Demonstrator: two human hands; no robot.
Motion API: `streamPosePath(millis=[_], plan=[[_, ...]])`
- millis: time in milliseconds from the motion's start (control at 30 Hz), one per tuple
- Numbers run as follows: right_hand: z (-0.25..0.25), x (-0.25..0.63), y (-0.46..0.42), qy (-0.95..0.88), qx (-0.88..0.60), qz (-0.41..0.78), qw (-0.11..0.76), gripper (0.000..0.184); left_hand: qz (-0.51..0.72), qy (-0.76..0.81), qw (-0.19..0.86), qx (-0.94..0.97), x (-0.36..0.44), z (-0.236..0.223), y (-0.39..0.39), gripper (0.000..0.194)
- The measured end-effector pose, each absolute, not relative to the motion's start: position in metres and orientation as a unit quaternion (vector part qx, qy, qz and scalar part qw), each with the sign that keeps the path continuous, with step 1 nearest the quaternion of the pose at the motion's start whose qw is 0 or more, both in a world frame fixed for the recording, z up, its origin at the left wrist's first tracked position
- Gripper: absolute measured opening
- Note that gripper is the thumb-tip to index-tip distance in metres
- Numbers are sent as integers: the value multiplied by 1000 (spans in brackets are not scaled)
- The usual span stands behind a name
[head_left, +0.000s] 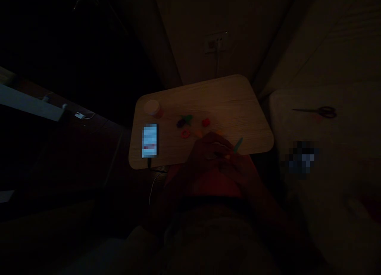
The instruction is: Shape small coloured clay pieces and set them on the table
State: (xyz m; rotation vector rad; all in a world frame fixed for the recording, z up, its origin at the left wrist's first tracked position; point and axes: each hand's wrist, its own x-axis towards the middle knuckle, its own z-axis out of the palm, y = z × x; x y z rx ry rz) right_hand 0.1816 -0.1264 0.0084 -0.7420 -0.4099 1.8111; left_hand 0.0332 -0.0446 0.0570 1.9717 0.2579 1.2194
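The room is very dark, so detail is poor. My left hand (208,146) and my right hand (239,170) meet at the front edge of a small wooden table (232,100), their fingers bent towards each other. Out of my right hand's fingers pokes a thin, teal, blade-like stick (238,144). A small orange bit (228,156) shows between the hands; what my left fingers pinch is hidden. Just beyond lie a red lump (206,122), a red ring (185,133), a green piece (187,118), a dark purple piece (180,123) and an orange piece (198,134).
A phone with a lit screen (149,141) lies at the table's left, with a cable by it. Behind it stands a round tub (153,108). Scissors (317,111) and a blurred object (302,158) rest on a pale surface to the right. A wall socket (216,43) holds a plug.
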Motion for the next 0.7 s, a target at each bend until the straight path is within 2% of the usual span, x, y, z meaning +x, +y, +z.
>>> streamPosePath(millis=[267, 567, 700], plan=[[5, 180, -125, -145, -312, 763, 548, 52, 494, 116, 406, 760, 33, 56, -51, 18], [21, 199, -120, -175, -421, 705, 543, 39, 479, 169, 302, 807, 35, 39, -45, 17], [24, 205, -120, -187, -447, 691, 536, 41, 496, 170, 274, 806, 43, 33, -47, 14]])
